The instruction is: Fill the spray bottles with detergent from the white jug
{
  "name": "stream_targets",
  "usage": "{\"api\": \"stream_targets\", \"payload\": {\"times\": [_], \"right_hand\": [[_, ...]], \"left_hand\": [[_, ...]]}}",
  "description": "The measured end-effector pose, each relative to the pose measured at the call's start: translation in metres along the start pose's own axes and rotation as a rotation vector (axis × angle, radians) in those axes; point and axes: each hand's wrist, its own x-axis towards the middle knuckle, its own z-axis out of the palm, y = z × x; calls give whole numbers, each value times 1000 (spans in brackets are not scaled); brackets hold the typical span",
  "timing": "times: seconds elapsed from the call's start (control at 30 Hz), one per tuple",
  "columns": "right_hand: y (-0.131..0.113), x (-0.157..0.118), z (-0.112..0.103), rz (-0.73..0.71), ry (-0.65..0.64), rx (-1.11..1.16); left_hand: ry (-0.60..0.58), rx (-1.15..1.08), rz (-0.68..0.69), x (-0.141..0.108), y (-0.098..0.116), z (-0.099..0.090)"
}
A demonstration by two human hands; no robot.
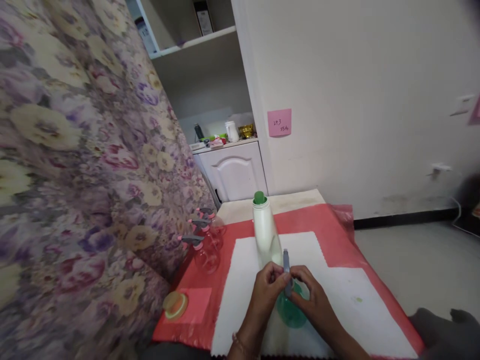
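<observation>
In front of me, a see-through green round bottle [291,316] sits on the white sheet, partly hidden by my hands. Over its top is a slim grey spray head [286,265], pointing away from me. My left hand [267,287] is closed, thumb and fingers pinching the spray head from the left. From the other side, my right hand [310,295] curls its thumb and fingers round the spray head's base at the bottle's neck. Whether the two parts are joined is hidden by the fingers. Just beyond stands a tall pale detergent bottle [265,227] with a green top [259,197].
Several clear spray bottles [207,257] with grey heads and pink nozzles stand at the table's left. Nearer me, a roll of tape [175,305] lies on a pink paper [198,302]. A red cover [300,219] lies under the white sheet [243,255]. A floral curtain [93,175] hangs left.
</observation>
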Motion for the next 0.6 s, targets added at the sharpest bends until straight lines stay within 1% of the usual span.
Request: {"api": "stream_targets", "payload": {"times": [0.1,0.33,0.47,0.6], "right_hand": [[3,0,-2,-31,-46,7],[10,0,1,-19,-18,16],[23,-10,-3,49,-14,25],[40,-28,-9,140,22,-44]], "left_hand": [[4,-15,-1,-1,0,0],[14,-16,11,-1,0,0],[7,-20,22,-2,-1,-2],[61,81,51,-8,-8,-11]]}}
